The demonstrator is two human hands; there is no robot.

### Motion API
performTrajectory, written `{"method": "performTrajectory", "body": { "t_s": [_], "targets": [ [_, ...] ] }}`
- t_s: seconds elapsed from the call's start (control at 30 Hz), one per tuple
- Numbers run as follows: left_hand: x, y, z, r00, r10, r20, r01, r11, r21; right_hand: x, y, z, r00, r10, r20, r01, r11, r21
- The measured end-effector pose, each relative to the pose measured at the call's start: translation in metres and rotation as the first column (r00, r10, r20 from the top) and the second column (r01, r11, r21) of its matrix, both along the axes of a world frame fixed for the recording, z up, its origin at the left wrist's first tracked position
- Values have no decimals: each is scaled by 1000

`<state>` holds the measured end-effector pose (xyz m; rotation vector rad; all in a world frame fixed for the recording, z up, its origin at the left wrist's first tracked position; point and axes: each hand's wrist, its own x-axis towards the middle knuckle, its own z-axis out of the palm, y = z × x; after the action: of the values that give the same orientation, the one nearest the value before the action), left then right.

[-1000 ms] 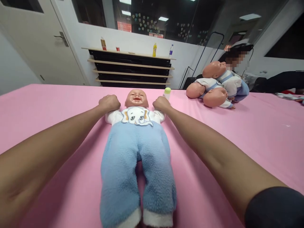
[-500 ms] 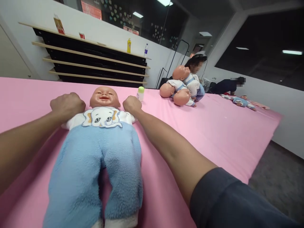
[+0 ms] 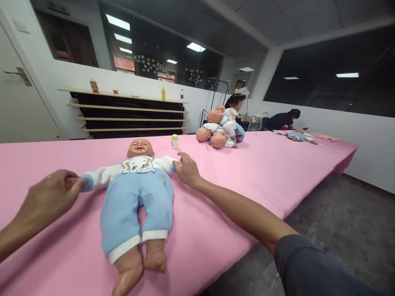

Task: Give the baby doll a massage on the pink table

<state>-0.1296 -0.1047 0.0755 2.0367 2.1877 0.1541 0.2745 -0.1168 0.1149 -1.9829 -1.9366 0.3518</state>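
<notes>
1. We see the doll (image 3: pixel 138 193) lying face-up on the pink table (image 3: pixel 247 176), limbs spread.
2. Our left hand (image 3: pixel 51 195) grips the end of one sleeve (image 3: pixel 105 176); our right hand (image 3: pixel 187 169) pinches the opposite blue cuff (image 3: pixel 173 167).
3. Near its head (image 3: pixel 140 148) we see a green-capped bottle (image 3: pixel 174 142), with piled dolls (image 3: pixel 230 125) farther right.

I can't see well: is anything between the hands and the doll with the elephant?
Nothing visible: the left hand and right hand both touch the doll. The green-capped bottle stands beyond them, not between.
</notes>
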Motion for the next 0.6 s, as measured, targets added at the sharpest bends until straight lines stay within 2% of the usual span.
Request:
{"method": "performTrajectory", "body": {
  "t_s": [0.07, 0.17, 0.27, 0.37, 0.47, 0.53, 0.6],
  "targets": [
    [2, -34, 8, 999, -19, 45, 24, 994, -103, 5, -30, -1, 1000, 22, 12, -22, 999, -50],
    [15, -71, 19, 993, -6, 116, 43, 949, -312, 7, -62, -9, 998, 23, 64, -8, 976, -216],
    [30, -85, 27, 994, -62, 90, 89, 938, -335, 7, -74, -15, 996, 43, 74, -15, 941, -338],
    [34, -83, 36, 994, -72, 87, 99, 931, -352, 11, -72, -12, 997, 56, 52, -34, 938, -345],
    [25, -69, 50, 990, -49, 129, 85, 952, -294, 21, -57, -3, 999, 54, 4, -52, 979, -198],
    [16, -48, 59, 990, -19, 139, 48, 977, -209, 28, -36, 4, 999, 43, -16, -44, 997, -62],
    [10, -16, 64, 993, 4, 120, 13, 990, -139, 30, -3, 7, 1000, -1, -28, 3, 998, 60]
  ]
}}
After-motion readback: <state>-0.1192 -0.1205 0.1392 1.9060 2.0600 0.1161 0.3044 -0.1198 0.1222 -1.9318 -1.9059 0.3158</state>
